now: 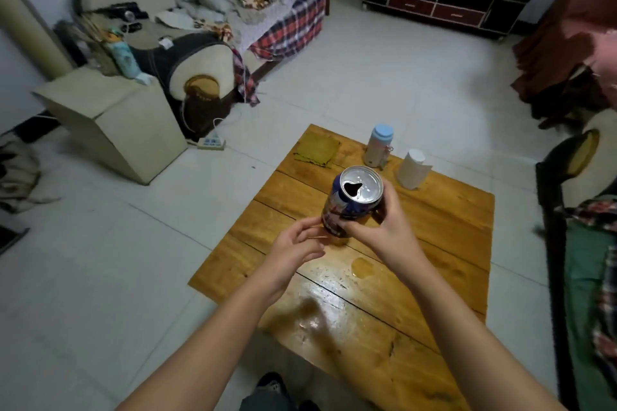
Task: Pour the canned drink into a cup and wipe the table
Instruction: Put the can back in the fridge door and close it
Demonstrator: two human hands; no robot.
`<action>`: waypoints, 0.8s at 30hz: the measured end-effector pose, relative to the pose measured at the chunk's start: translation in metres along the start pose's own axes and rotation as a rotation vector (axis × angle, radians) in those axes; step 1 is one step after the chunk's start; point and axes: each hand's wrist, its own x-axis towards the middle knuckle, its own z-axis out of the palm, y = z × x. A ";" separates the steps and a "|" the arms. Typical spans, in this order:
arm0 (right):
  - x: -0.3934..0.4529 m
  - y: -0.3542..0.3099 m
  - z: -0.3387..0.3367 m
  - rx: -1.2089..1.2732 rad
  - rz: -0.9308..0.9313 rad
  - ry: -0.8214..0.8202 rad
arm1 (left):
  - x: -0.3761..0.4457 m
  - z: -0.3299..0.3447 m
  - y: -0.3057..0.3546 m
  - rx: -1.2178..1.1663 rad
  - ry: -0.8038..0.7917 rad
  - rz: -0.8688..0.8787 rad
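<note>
While the right hand (384,230) grips the opened blue aluminium can (350,200) and the left hand (297,243) hovers loosely curled beside it, pouring is in hand, and next the can needs carrying to the white cup (412,168) far right on the wooden counter (450,227).

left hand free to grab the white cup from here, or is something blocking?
Probably yes, with a detour. The left hand only touches the can, which the right hand grips, so it could let go. But the white cup stands upside down beyond the can and right hand, which lie across the straight path.
</note>
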 end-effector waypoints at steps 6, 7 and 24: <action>0.002 -0.007 0.064 0.016 -0.016 -0.248 | -0.044 -0.049 -0.016 -0.118 0.237 0.001; 0.001 -0.009 0.076 0.020 -0.023 -0.293 | -0.054 -0.057 -0.019 -0.141 0.278 0.002; -0.100 -0.078 0.333 0.019 -0.176 -0.913 | -0.278 -0.222 -0.077 -0.369 0.862 0.096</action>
